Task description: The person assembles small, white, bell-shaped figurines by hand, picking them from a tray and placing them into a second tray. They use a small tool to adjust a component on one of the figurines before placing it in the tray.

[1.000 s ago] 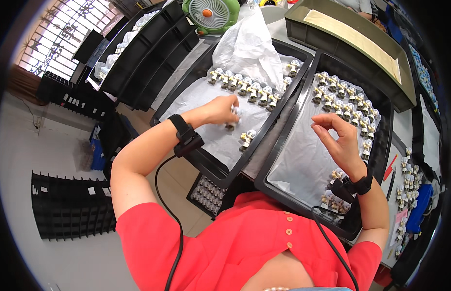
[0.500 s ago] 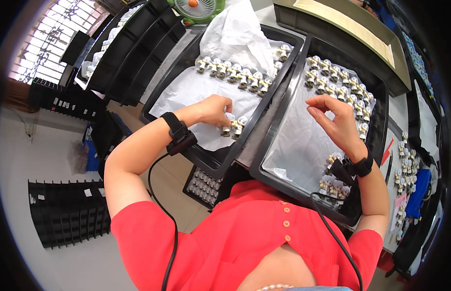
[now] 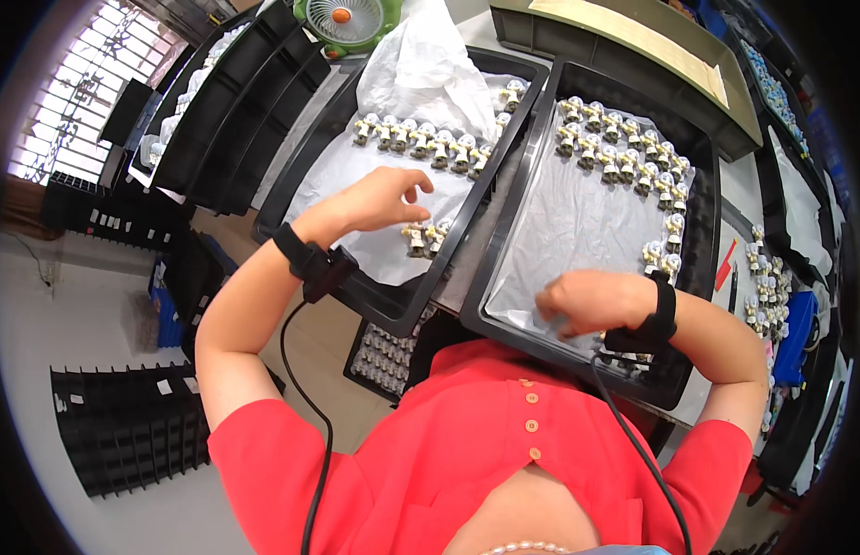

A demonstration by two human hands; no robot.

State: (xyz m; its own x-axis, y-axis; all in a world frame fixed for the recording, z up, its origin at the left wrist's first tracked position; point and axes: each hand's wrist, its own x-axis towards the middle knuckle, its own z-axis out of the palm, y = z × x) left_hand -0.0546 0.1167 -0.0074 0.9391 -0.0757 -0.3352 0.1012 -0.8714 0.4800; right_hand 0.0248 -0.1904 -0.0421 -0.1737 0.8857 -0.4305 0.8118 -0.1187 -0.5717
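My left hand (image 3: 385, 198) is open over the left black tray (image 3: 379, 310), thumb and fingers apart. Just beyond its fingertips stands a small group of figurines (image 3: 419, 242) with pale round heads, yellowish bodies and dark bases. A row of the same figurines (image 3: 419, 139) crosses this tray farther back, on a white liner sheet (image 3: 342, 171). My right hand (image 3: 596, 301) hovers low over the near part of the right black tray (image 3: 712, 208). Its fingers are bent downward and smeared by motion, so whether they hold anything is unclear. Rows of figurines (image 3: 624, 165) line that tray's far and right sides.
Crumpled white sheeting (image 3: 416, 60) covers the left tray's far end. A green fan (image 3: 346, 20) and a long olive bin (image 3: 624, 60) stand behind. More figurines (image 3: 772, 287), a red tool (image 3: 725, 265) and a blue box (image 3: 800, 338) lie right. Cables hang from both wrist straps.
My left hand has drawn back from the small figurine group, its fingers now spread. My right hand has swung down and leftward to the near part of the right tray. The view has shifted slightly.
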